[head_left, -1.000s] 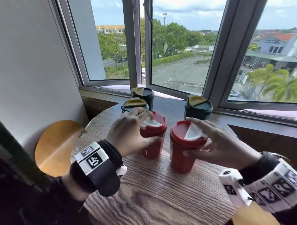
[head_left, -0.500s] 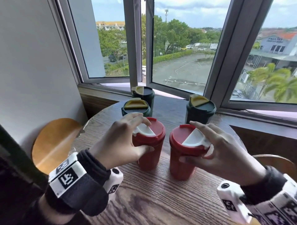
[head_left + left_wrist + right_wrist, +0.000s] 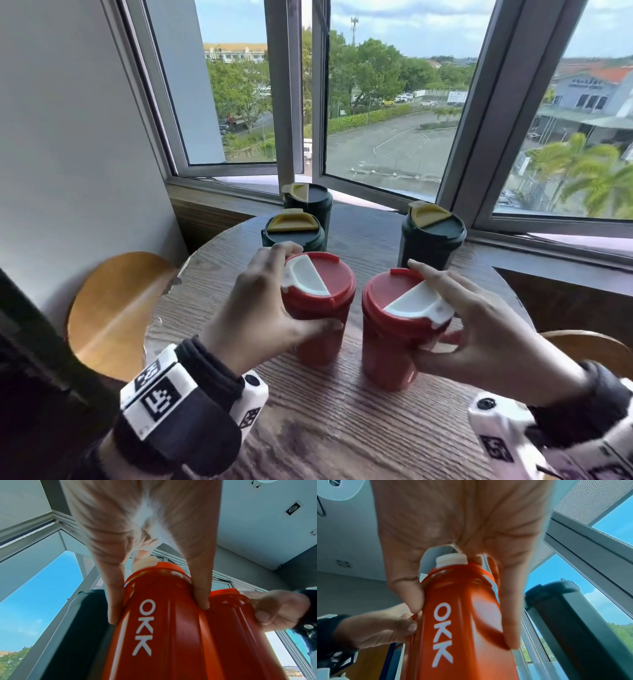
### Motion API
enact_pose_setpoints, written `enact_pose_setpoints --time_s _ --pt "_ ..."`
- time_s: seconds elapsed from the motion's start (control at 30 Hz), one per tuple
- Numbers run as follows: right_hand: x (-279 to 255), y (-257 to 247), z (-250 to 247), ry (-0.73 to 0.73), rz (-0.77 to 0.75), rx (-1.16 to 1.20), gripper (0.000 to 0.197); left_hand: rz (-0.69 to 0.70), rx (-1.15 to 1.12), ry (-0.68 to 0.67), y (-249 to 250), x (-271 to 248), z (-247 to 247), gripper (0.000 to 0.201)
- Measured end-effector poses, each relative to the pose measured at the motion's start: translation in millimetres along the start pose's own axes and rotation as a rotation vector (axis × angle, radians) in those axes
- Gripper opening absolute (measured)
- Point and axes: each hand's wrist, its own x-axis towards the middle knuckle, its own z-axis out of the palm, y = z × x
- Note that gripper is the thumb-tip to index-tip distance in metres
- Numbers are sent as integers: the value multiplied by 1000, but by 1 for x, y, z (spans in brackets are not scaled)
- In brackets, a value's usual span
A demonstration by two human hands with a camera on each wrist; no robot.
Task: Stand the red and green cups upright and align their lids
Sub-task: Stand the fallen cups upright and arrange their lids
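Note:
Two red cups stand upright side by side on the round wooden table (image 3: 342, 428). My left hand (image 3: 260, 308) grips the left red cup (image 3: 320, 335) just under its lid, thumb in front, fingers behind; its white flap (image 3: 306, 279) faces left. My right hand (image 3: 479, 325) grips the right red cup (image 3: 387, 353) at the lid rim, fingers lying over its white flap (image 3: 416, 301), which faces right. The wrist views show each cup's "OKK" side, left (image 3: 163, 628) and right (image 3: 453, 628). Three dark green cups with yellow flaps stand behind: (image 3: 293, 231), (image 3: 308, 202), (image 3: 431, 236).
A wall is close on the left, and a window sill (image 3: 513, 240) runs just behind the table. Round wooden stool seats sit low at the left (image 3: 113, 308) and the right (image 3: 592, 346).
Both hands have kept hold of the red cups and turned them. The left cup's white flap swung round to the left, the right cup's to the right. The left cup shifted slightly towards me.

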Motion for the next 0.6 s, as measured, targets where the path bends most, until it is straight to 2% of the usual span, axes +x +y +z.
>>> enact_pose_setpoints --time_s 0.13,0.37,0.5,0.6 --pt "-1 -3 2 55 -21 -21 105 15 -83 14 -5 -3 -3 88" --pt "-5 -20 11 45 -2 -29 111 42 -92 -21 -11 -7 -5 81" --pt "-7 -28 19 15 13 -6 114 3 -131 -34 -15 -8 -5 93" --pt "-6 -27 19 -9 1 18 107 -7 -126 -15 -17 -7 -4 95"
